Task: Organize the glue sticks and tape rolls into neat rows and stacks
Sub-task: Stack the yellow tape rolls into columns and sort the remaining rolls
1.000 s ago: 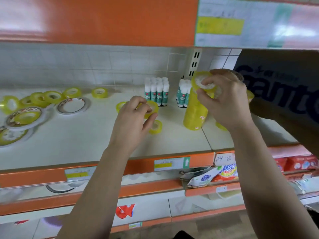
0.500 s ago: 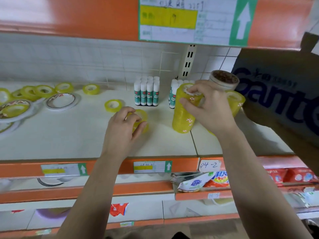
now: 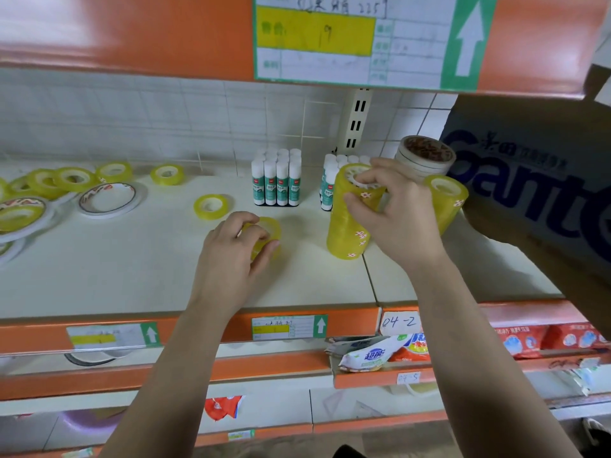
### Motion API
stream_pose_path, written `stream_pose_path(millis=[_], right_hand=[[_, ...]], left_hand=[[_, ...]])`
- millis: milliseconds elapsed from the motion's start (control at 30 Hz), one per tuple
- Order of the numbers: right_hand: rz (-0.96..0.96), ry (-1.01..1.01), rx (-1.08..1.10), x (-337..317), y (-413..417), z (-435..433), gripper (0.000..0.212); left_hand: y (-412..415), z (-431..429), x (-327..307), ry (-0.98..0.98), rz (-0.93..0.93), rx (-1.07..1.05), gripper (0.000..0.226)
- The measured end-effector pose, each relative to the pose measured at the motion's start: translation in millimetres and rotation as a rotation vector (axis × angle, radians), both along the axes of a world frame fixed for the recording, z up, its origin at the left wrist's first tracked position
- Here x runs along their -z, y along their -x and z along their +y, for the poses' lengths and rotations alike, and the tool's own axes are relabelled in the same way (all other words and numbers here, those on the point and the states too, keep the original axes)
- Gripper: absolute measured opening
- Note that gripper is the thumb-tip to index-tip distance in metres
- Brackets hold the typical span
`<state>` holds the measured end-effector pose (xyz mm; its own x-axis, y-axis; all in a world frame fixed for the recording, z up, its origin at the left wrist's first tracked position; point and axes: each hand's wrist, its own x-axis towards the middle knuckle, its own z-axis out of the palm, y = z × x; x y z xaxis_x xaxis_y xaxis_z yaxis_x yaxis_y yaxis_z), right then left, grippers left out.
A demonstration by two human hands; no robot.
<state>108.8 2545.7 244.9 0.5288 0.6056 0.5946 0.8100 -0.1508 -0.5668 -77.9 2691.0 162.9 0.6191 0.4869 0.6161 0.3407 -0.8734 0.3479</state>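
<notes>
Tape rolls and glue sticks share a white shop shelf (image 3: pixel 132 279) with an orange front edge. The left hand (image 3: pixel 231 256) reaches over the front middle of the shelf, its fingers (image 3: pixel 239 219) curled round a small yellow tape roll (image 3: pixel 270 226), thumb on the near side. Whether that roll rests on the shelf or is just off it cannot be told. The right hand (image 3: pixel 393 219) is at the top of a tall stack of yellow tape rolls (image 3: pixel 344 233) standing upright on the shelf, fingers (image 3: pixel 372 173) grasping its uppermost part. Just behind that stack stands a group of white-capped glue sticks (image 3: pixel 328 183), partly hidden. A tidy block of glue sticks (image 3: pixel 277 183) stands upright to its left. A shorter yellow stack (image 3: pixel 446 200) leans to the right of the hand, with a pale brown-cored stack (image 3: pixel 425 155) behind, both beside a cardboard box (image 3: pixel 535 193). One loose yellow roll (image 3: pixel 211 206) lies flat near the block of glue sticks, and another (image 3: pixel 167 174) lies further back. At far left, scattered yellow rolls (image 3: pixel 66 178) overlap beside wide white-rimmed rolls (image 3: pixel 107 200).
</notes>
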Motion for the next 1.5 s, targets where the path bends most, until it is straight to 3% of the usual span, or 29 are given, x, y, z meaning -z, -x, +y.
stream_pose_path(millis=[667, 1000, 1333, 1500], right_hand=[[0.127, -0.044, -0.012, 11.2, -4.2, 2.4, 0.032], [0.169, -0.074, 0.019, 12.9, -4.5, 0.5, 0.024], [0.292, -0.026, -0.028, 6.5, 3.2, -3.1, 0.044], [0.23, -0.028, -0.052, 2.1, 2.4, -8.6, 0.05]], left_hand=[[1.8, -2.0, -0.9, 0.038, 0.03, -0.007, 0.042], [2.9, -2.9, -2.1, 0.036, 0.026, -0.006, 0.042], [3.8, -4.5, -3.0, 0.059, 0.024, -0.011, 0.033], [8.7, -4.3, -9.5, 0.107, -0.013, -0.035, 0.04]])
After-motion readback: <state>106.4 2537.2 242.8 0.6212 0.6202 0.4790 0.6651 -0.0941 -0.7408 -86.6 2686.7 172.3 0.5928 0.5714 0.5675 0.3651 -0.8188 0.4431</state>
